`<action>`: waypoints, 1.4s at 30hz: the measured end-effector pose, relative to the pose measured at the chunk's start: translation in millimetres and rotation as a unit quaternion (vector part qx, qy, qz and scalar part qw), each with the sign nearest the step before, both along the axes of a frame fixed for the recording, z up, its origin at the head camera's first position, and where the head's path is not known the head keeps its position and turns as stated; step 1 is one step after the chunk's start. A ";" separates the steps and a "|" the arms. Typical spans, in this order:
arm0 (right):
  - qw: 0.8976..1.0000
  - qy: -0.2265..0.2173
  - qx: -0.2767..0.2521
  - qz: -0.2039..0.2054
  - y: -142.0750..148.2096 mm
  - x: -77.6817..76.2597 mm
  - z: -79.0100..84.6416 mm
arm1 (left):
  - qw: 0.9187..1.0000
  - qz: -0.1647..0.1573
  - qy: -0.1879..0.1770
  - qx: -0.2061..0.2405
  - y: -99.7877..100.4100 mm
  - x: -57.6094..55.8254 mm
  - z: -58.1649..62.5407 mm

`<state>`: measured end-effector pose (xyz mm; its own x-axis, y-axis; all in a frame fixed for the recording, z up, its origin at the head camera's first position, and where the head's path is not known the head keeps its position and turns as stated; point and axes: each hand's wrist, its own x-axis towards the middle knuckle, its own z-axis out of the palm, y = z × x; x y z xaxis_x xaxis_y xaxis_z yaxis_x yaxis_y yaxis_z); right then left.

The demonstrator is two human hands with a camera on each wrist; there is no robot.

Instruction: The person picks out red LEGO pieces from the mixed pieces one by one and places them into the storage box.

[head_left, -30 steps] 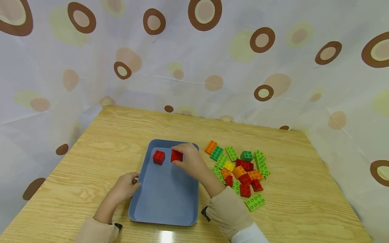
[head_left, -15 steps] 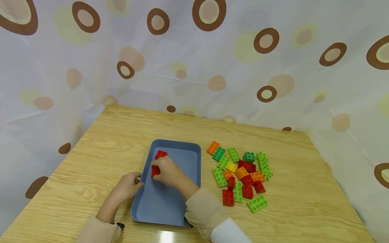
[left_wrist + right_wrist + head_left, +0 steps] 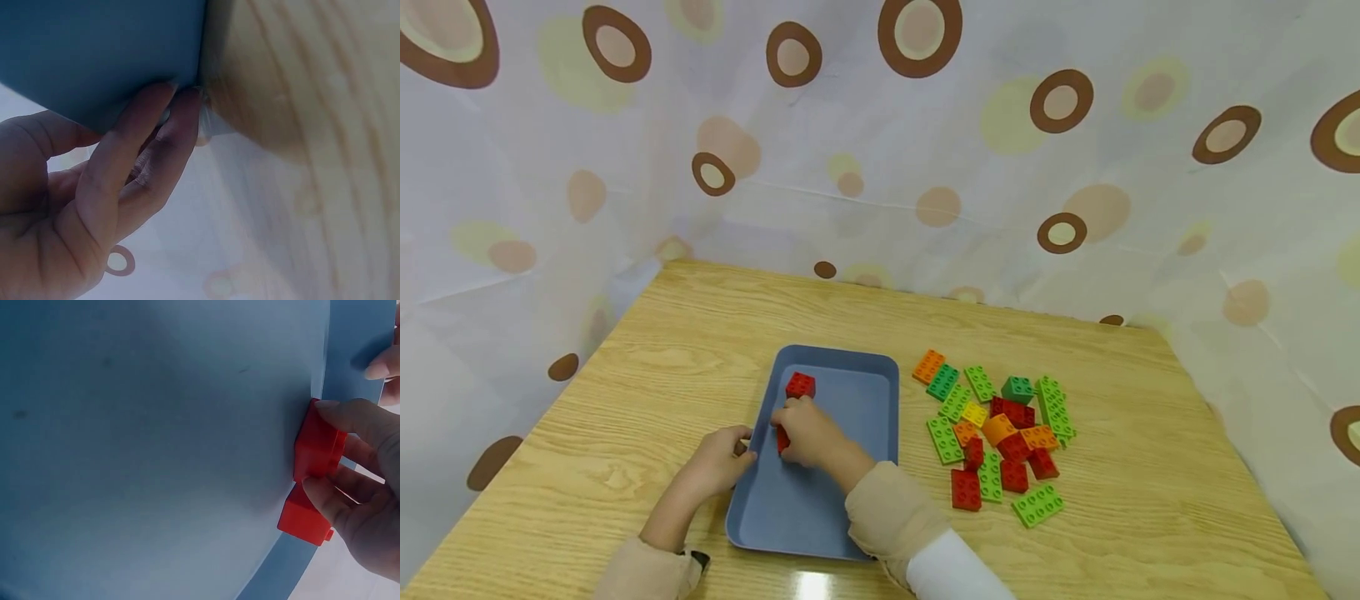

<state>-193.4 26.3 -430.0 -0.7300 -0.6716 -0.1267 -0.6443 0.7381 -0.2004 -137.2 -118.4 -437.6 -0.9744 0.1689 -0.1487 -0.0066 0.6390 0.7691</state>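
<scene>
A blue-grey tray (image 3: pixel 820 521) lies on the wooden table. Inside it, near the left wall, my right hand (image 3: pixel 811 432) pinches a red toy brick (image 3: pixel 317 440) between thumb and fingers, down at the tray floor. Just beyond stands a second red brick (image 3: pixel 801 384), close against the held one in the right wrist view. My left hand (image 3: pixel 718 458) grips the tray's left rim, thumb on the inner side and fingers outside and under it. In the left wrist view, the left fingertips (image 3: pixel 164 94) press against the tray's outer wall.
Right of the tray lies a loose spread of toy bricks: a red brick (image 3: pixel 966 490), a light green brick (image 3: pixel 1038 506), a dark green brick (image 3: pixel 1018 389), a yellow brick (image 3: pixel 974 415) and several more. A patterned cloth (image 3: pixel 880 167) hangs behind the table (image 3: pixel 700 333).
My right hand has carried the red brick left and toward me across the tray, down beside the other red brick. My left hand keeps its grip on the rim.
</scene>
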 end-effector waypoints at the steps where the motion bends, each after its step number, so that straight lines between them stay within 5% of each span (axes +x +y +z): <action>1: 1.000 0.002 0.000 0.001 0.0 0.2 -0.7 | 1.000 0.000 -0.002 0.002 0.3 0.0 0.0; 13: 0.999 0.008 -0.041 -0.001 5.0 0.5 -2.1 | 1.000 0.004 -0.002 0.008 1.3 1.5 2.1; 21: 0.991 0.032 -0.126 -0.011 22.7 2.8 24.6 | 1.000 -0.005 0.012 -0.002 0.9 0.5 1.3; 31: 0.971 0.053 -0.223 -0.074 73.7 10.2 50.3 | 1.000 -0.007 0.016 -0.012 0.1 1.0 -0.3; 36: 0.964 0.083 -0.235 -0.097 104.3 18.9 44.3 | 1.000 -0.011 0.021 -0.019 0.1 1.1 -0.5; 42: 0.963 0.041 -0.218 -0.153 141.8 34.5 30.2 | 1.000 -0.013 0.019 -0.017 1.0 0.3 0.6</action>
<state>-158.9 168.1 -399.8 -0.8982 -0.3990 0.1846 -0.4359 0.7532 -0.4926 -136.9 -117.3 -437.0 -0.9745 0.1903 -0.1185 0.0391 0.6648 0.7460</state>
